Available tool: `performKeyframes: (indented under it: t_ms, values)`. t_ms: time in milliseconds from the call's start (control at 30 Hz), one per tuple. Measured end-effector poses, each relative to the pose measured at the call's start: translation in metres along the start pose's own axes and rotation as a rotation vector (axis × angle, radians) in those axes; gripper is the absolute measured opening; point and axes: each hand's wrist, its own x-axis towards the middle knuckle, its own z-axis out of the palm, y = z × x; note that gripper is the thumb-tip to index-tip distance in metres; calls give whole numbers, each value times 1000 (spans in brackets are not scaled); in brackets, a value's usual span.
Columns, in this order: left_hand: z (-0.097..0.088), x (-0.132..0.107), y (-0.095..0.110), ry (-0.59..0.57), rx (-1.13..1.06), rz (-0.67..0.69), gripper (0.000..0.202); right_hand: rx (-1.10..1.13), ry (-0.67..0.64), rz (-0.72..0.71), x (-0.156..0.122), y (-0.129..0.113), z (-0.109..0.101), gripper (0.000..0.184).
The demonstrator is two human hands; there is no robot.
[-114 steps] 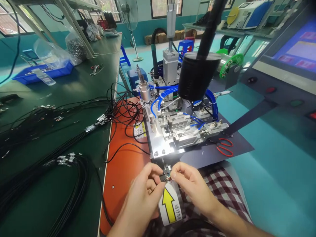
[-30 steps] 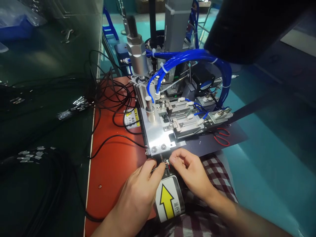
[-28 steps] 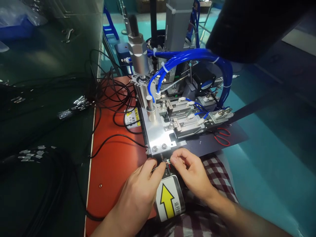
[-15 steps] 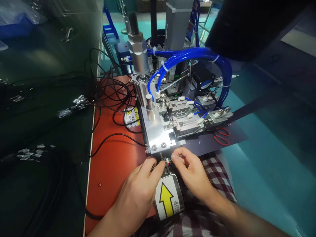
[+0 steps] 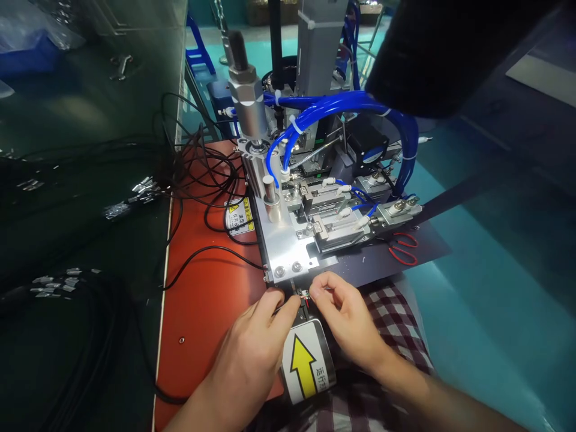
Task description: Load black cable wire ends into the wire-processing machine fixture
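Observation:
Thin wire ends (image 5: 305,295), one of them red, with a small whitish piece among them, show between my two hands at the machine's front edge. My left hand (image 5: 254,339) is closed, thumb and forefinger pinching these wires from the left. On the other side my right hand (image 5: 348,318) is closed too, thumb and fingertip pressed together right beside the wire ends; what lies between them is hidden. Just below the fingers is a black machine part bearing a white plate with a yellow arrow (image 5: 304,363). A bright metal plate (image 5: 283,240) with bolts lies just beyond.
The machine (image 5: 342,210) rises ahead, with metal slides, a cylinder (image 5: 249,108) and blue air hoses (image 5: 342,103). Red-handled scissors (image 5: 404,249) lie at the right. Black cables (image 5: 202,168) tangle over the red board (image 5: 211,324); crimped cable bundles (image 5: 58,282) lie on the dark table.
The view has shifted very slightly. Both hands keep nearly the same pose at the wires, with the right fingertips a touch further left.

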Motion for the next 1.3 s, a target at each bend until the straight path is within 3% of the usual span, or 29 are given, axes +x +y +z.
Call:
performKeyframes:
  t_ms: [133, 233, 300, 467, 600, 1000, 1300]
  values:
    - [0, 1, 1, 2, -1, 0, 33, 158, -74, 177, 2, 0, 0, 20]
    - [1, 0, 1, 12, 1, -1, 34, 163, -122, 210, 2, 2, -1, 22]
    - [2, -1, 0, 15, 6, -3, 35, 65, -92, 118, 1, 4, -3, 21]
    - [3, -2, -1, 1, 6, -10, 36, -285, 28, -312, -1, 6, -6, 13]
    - [1, 0, 0, -8, -1, -18, 35, -321, 30, -400, -1, 6, -5, 13]
    - [0, 1, 1, 23, 0, 2, 32, -33, 40, -134, -1, 13, 5, 15]
    - [1, -3, 0, 6, 0, -10, 34, 155, 5, 162, -1, -3, 5, 27]
